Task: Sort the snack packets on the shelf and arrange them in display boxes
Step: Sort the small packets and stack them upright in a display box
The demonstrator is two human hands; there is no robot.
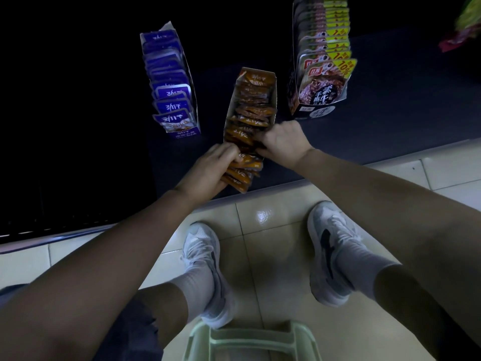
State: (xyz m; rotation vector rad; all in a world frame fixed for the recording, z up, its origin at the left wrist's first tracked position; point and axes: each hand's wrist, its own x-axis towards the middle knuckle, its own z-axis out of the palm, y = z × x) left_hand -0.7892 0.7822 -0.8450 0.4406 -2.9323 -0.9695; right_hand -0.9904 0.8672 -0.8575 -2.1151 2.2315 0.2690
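Note:
An orange display box (273,86) full of brown-orange snack packets (253,105) lies on the dark shelf (390,121), its near end by the shelf edge. My left hand (212,165) grips the nearest packets (240,173) from the left side. My right hand (282,142) is curled over the packets at the box's right side, fingers tucked between them. Left of it stands a purple box (194,105) with purple packets (171,100). At the right stands a black box (316,112) of dark packets with yellow corners (321,76).
Loose green and red packets (460,29) show at the top right. The shelf's front edge (273,188) runs across the middle. Below it lie a tiled floor (265,230), my white shoes (203,269) and a pale green stool (250,342).

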